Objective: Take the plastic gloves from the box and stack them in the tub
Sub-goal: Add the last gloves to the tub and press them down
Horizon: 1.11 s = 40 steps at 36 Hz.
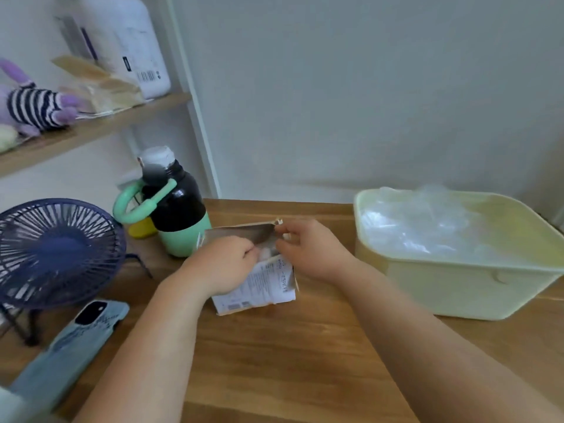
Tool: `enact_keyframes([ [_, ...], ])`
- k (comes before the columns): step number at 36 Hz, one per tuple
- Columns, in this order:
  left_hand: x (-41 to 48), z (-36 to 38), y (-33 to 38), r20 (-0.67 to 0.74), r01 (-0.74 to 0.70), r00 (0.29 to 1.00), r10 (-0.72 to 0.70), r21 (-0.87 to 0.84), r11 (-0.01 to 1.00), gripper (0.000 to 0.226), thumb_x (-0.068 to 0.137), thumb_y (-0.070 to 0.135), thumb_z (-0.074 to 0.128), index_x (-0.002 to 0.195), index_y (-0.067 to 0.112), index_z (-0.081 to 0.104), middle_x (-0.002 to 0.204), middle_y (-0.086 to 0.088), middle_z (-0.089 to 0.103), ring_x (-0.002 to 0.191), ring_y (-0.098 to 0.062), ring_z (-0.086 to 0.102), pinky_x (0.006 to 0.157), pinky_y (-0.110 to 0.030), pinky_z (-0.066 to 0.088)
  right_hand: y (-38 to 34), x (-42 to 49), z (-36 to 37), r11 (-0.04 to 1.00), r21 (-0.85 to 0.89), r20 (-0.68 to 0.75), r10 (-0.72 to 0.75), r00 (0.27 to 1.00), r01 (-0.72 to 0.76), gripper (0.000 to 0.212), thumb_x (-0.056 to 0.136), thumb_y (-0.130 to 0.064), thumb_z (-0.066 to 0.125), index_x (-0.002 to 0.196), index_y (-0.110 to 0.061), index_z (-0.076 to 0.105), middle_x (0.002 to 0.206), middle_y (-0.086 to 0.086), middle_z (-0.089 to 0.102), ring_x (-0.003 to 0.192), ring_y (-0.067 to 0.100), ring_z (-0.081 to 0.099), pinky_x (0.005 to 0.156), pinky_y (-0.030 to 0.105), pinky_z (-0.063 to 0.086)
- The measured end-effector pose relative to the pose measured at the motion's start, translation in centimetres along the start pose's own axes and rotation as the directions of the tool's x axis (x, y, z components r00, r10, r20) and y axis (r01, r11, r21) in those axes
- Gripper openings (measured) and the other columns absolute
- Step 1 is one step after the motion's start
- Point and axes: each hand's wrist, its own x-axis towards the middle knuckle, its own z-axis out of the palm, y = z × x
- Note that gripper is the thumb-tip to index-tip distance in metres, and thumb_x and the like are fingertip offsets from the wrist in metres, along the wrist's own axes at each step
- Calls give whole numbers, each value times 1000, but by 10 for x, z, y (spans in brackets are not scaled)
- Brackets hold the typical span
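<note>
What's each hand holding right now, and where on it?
Right hand pinches the box by its open top flap, at the far corner. Left hand has fingers curled in the box mouth at a whitish glove; grip too blurred to tell.

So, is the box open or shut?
Open: the box has its flap up, left hand reaches inside, right hand holds its edge.
</note>
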Motion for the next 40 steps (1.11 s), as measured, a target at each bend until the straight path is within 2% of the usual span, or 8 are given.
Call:
enact_keyframes([
  [6,2,-2,-1,31,-45,998,51,-162,986,13,95,30,55,97,28,67,87,10,68,83,-7,64,77,-31,54,10,5,8,998,56,83,29,996,-34,44,93,-21,52,137,-22,49,146,-1,42,122,16,51,89,18,37],
  [13,2,-1,1,-342,-209,939,43,-466,860,20,86,16,69,92,35,66,81,18,68,78,7,63,69,-17,49,11,5,4,996,26,71,-84,994,83,38,91,-22,56,129,-20,57,123,-1,54,113,13,47,90,24,36],
  [16,0,0,6,-420,-361,894,156,-471,805,25,85,13,69,93,37,66,87,22,68,89,7,62,83,-25,52,8,9,-2,984,11,21,-176,984,176,32,87,-14,59,118,-19,61,115,-2,56,108,7,44,86,20,34],
  [20,-1,1,10,-512,-455,847,143,-558,694,44,84,16,71,115,42,56,115,24,61,112,10,53,96,-22,47,-2,8,-13,972,174,-40,-150,988,155,13,90,-17,59,88,-7,66,73,0,62,62,5,50,60,24,42],
  [23,0,1,9,-420,-343,906,60,-642,686,74,79,32,75,137,49,33,137,25,41,114,19,41,94,-13,38,-4,9,-23,921,372,-167,-54,984,114,21,90,-18,60,86,2,60,71,0,56,62,8,50,63,25,44],
  [27,0,1,18,-366,-306,930,8,-766,565,83,76,30,78,145,35,31,120,15,61,105,0,63,93,-34,53,-9,7,-43,752,644,-286,66,956,141,16,90,-13,59,82,-1,55,69,2,54,62,10,51,59,24,47],
  [36,10,-8,78,-402,-412,911,90,-893,184,12,83,23,62,86,26,73,92,3,73,94,-12,68,84,-29,53,13,-20,-90,727,673,-235,35,971,137,34,72,-31,71,85,-2,57,74,8,56,66,17,52,57,26,41],
  [40,17,-13,111,-409,-438,892,191,-886,149,34,98,8,48,78,27,69,88,6,69,88,-8,65,79,-22,50,28,-37,-124,759,641,-175,2,985,112,50,62,-44,74,91,-6,58,78,5,57,71,15,56,64,30,39],
])
